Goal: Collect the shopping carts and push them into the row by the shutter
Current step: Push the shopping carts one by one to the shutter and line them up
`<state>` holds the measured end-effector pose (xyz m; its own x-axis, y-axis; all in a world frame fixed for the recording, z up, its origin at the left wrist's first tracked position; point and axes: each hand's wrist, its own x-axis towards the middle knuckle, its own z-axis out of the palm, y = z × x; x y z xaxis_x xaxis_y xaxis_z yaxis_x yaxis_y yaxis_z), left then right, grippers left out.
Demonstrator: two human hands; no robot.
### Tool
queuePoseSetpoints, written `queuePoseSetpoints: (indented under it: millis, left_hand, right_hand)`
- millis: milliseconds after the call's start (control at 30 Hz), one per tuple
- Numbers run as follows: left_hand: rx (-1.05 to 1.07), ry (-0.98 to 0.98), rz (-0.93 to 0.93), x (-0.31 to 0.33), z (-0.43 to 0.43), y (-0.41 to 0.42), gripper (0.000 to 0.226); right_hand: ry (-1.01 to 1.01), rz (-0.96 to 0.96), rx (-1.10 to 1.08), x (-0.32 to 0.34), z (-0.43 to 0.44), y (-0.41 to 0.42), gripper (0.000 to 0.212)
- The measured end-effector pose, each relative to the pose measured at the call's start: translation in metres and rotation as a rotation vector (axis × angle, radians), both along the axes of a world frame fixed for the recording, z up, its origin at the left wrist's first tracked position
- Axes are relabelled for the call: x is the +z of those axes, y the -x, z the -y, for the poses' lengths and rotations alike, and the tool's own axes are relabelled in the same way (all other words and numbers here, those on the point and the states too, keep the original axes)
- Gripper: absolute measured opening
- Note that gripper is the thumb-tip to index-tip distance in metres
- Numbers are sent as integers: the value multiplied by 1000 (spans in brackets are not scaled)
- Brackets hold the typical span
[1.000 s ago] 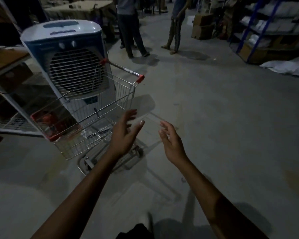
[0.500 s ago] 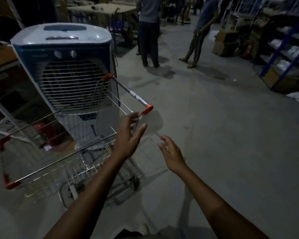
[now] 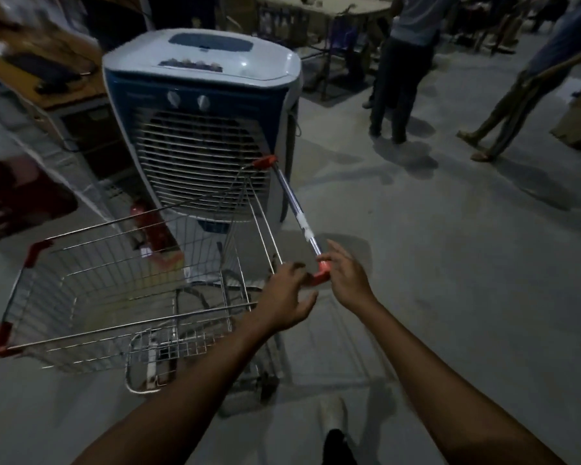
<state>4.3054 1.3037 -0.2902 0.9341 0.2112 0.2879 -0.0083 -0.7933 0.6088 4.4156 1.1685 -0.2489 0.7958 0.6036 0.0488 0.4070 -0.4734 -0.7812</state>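
One silver wire shopping cart with red corner caps is being shown standing on the grey concrete floor, left of centre, with its basket stretching away to the left. Its far side is being crowded by a single white and blue box-shaped air cooler with a slatted grille. The cart's shiny metal handle bar is being presented end-on rather than crosswise. Its long axis is running from a far red cap just in front of the cooler down to a near red end cap. Both hands are being held at that near end only. The left hand is being kept on the basket side, fingers loosely bent and thumb splayed. The right hand is being kept on the open-floor side, fingers apart and lying along the cap. Neither hand is being closed round the bar, and whether the fingertips are touching the cap cannot be told. The rest of the bar is lying ahead of both hands, slightly to the left. Judged from this, a reach along it or a swing of the cart is probably being called for before pushing. Two standing people are being seen far right. No shutter and no row of carts are being shown.
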Motion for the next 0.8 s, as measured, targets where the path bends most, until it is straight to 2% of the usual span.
queuePoseSetpoints:
  millis: [100, 167, 267, 367, 467, 533, 700, 800]
  left_hand:
    - [18, 2, -3, 1, 11, -39, 24]
    - [97, 58, -33, 2, 23, -60, 21]
    - [333, 180, -115, -4, 32, -87, 43]
    - [525, 329, -306, 0, 33, -102, 55]
    - [557, 359, -411, 8, 38, -105, 53]
    - [559, 404, -428, 10, 40, -100, 60]
    - [606, 726, -456, 4, 49, -57, 68]
    - [664, 609, -541, 6, 50, -16, 92]
  right_hand:
    - [66, -10, 107, -3, -15, -53, 36]
    - [78, -39, 177, -5, -21, -80, 43]
    - [82, -52, 286, -10, -26, -111, 49]
    - [94, -58, 364, -13, -37, -138, 54]
    - [126, -33, 408, -16, -50, -153, 66]
    - [137, 4, 462, -23, -58, -158, 71]
    - [157, 62, 535, -42, -78, -150, 88]
    - [148, 117, 562, -45, -81, -137, 88]
